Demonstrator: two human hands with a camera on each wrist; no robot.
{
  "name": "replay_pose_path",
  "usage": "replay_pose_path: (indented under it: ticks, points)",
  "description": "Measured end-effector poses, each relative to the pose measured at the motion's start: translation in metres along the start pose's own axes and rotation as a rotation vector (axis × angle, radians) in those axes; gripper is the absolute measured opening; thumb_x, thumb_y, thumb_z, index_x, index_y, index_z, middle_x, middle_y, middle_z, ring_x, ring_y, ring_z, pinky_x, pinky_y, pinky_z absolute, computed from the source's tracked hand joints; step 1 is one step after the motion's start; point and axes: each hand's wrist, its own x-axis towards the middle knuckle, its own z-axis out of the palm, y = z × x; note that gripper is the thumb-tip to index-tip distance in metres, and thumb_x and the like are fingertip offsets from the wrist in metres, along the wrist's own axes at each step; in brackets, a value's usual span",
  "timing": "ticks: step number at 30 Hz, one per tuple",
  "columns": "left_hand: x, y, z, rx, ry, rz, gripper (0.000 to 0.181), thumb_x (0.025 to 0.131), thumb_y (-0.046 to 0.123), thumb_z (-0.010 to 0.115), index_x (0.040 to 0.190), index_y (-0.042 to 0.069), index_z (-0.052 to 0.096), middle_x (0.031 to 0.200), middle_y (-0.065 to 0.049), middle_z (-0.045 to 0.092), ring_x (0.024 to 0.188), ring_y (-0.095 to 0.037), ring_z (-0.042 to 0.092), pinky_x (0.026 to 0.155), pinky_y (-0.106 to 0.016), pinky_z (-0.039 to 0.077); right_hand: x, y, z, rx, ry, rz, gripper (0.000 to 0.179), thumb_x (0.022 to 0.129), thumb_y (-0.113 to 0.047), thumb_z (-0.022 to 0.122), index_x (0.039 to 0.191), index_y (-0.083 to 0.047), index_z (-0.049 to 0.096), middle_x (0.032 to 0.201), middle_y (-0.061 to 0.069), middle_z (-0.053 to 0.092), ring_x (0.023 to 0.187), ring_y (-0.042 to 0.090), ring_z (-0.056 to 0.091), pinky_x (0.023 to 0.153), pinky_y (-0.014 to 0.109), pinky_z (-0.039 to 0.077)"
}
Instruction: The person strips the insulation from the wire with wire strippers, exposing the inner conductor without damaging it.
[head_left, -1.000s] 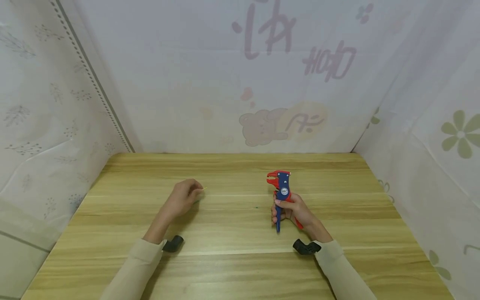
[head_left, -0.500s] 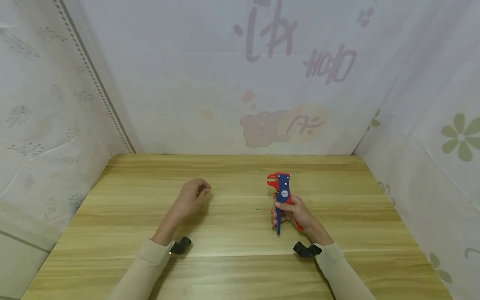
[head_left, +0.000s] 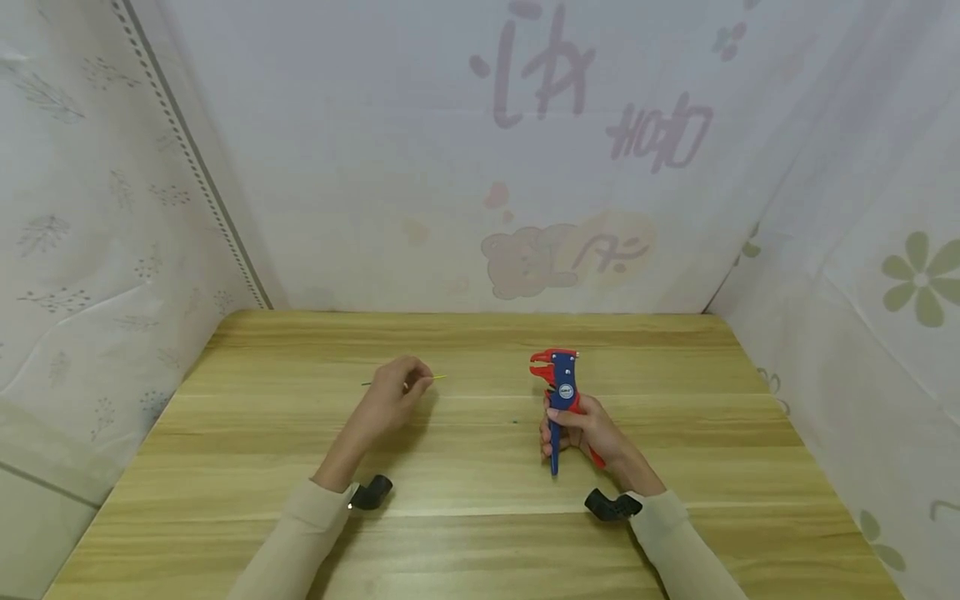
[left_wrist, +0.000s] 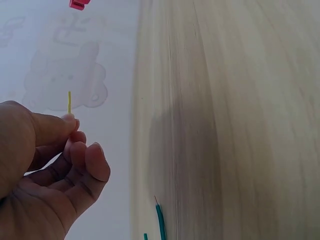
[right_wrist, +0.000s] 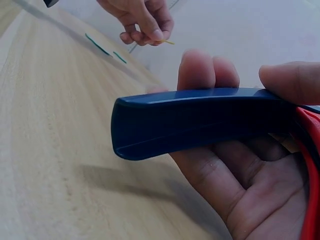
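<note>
My left hand [head_left: 392, 395] pinches a short yellow wire [left_wrist: 69, 102] between thumb and fingertips, its end sticking out to the right in the head view. My right hand [head_left: 594, 427] grips a red and blue wire stripper [head_left: 564, 373] by its handles, upright, with its red jaws parted and facing left. Up close in the right wrist view, the blue handle [right_wrist: 200, 122] lies across my fingers. A green wire [left_wrist: 160, 220] with a thin bare tip lies on the table beneath my left hand, beside a shorter green piece [right_wrist: 119, 57].
A tiny dark green scrap [head_left: 514, 422] lies on the wooden table [head_left: 480, 542] between the hands. Black wrist-worn pieces [head_left: 372, 492] stick out from both cuffs. Patterned cloth [head_left: 375, 167] hangs behind the table and along both sides.
My left hand has moved right with the yellow wire, toward the wire stripper, uncovering the green wire behind it. My right hand stays almost still, still holding the wire stripper.
</note>
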Motion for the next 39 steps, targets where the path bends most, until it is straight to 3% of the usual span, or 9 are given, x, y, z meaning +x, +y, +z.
replay_pose_path:
  ticks: [13,25,39]
  points:
    - [0.004,0.010,0.007,-0.015,-0.006,0.010,0.008,0.103,0.009,0.062,0.103,0.003,0.067,0.089,-0.006,0.066,0.079,-0.012,0.057,0.072,-0.026,0.053,-0.001,-0.001,0.008,-0.004,0.022,0.027,0.021,0.109,-0.009,0.046,0.119,0.008,0.039,0.085,0.004,0.072,0.073,0.018,0.074,0.075,0.041,0.064]
    - [0.009,0.019,0.013,-0.021,-0.001,0.063,0.006,0.101,0.008,0.064,0.101,0.004,0.067,0.084,-0.003,0.064,0.074,-0.011,0.055,0.067,-0.023,0.051,0.002,0.000,0.011,-0.002,-0.037,-0.001,0.013,0.109,-0.006,0.042,0.118,0.004,0.042,0.086,0.003,0.072,0.075,0.017,0.075,0.075,0.040,0.064]
    - [0.015,0.029,0.020,-0.038,0.000,0.087,0.007,0.102,0.010,0.064,0.099,0.005,0.067,0.083,-0.003,0.063,0.072,-0.011,0.054,0.064,-0.022,0.049,0.005,0.001,0.016,0.007,-0.048,-0.001,0.012,0.109,-0.003,0.040,0.118,0.004,0.042,0.086,0.005,0.072,0.074,0.018,0.074,0.075,0.041,0.064]
